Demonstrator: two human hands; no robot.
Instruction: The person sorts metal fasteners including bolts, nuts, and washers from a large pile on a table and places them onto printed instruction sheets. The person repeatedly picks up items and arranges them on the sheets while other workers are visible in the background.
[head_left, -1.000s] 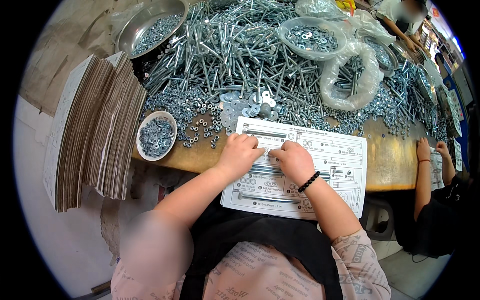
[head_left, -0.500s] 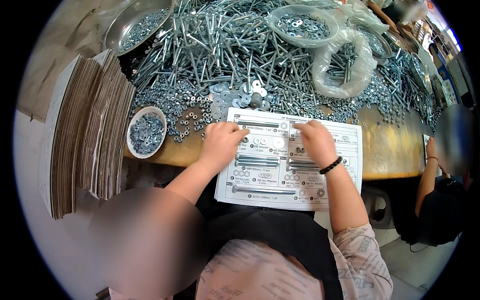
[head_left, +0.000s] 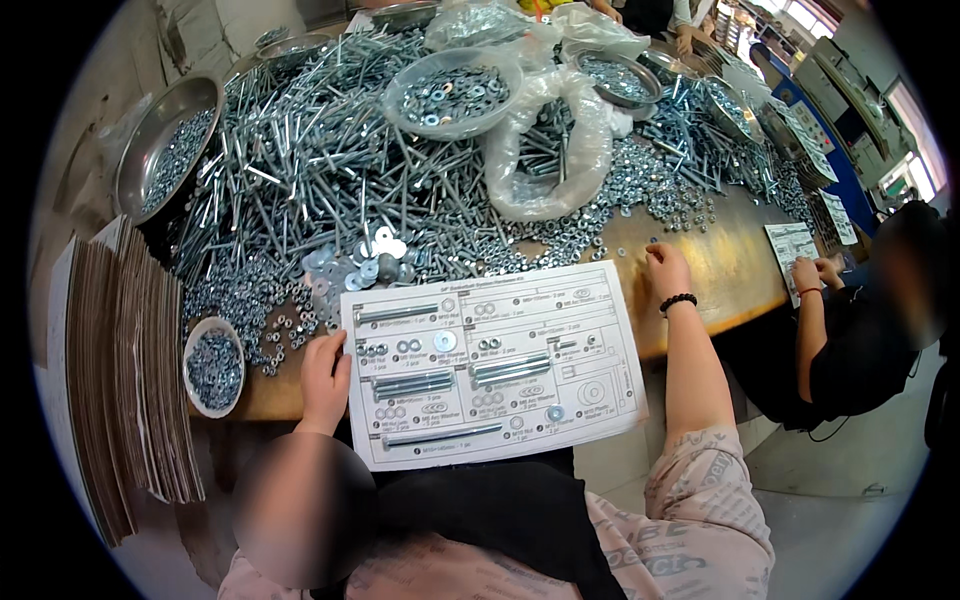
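A stack of printed sheets [head_left: 600, 440] lies in front of me, with long bolts [head_left: 442, 436], groups of bolts [head_left: 510, 370], nuts [head_left: 372, 350] and a large washer [head_left: 445, 341] laid on its drawings. Another washer [head_left: 555, 413] rests near its lower right. At the sheets' left edge is my left hand [head_left: 325, 378], fingers curled together; whether it grips anything is hidden. My right hand [head_left: 668, 270] is over the tabletop beyond the right edge, fingertips pinched beside a small dark metal bit too small to name. Loose nuts [head_left: 680, 208] lie just past it.
A big heap of bolts [head_left: 320, 150] covers the far table, with a clear bowl of washers [head_left: 455, 95] and a rolled plastic bag [head_left: 505, 190]. At left stand a white bowl [head_left: 213, 365] and tall cardboard stacks [head_left: 120, 380]. A co-worker [head_left: 860, 300] sits at right.
The view has swung right. My left hand has drawn back from above the sheets to their left edge. My right hand has left the sheets for the tabletop at right.
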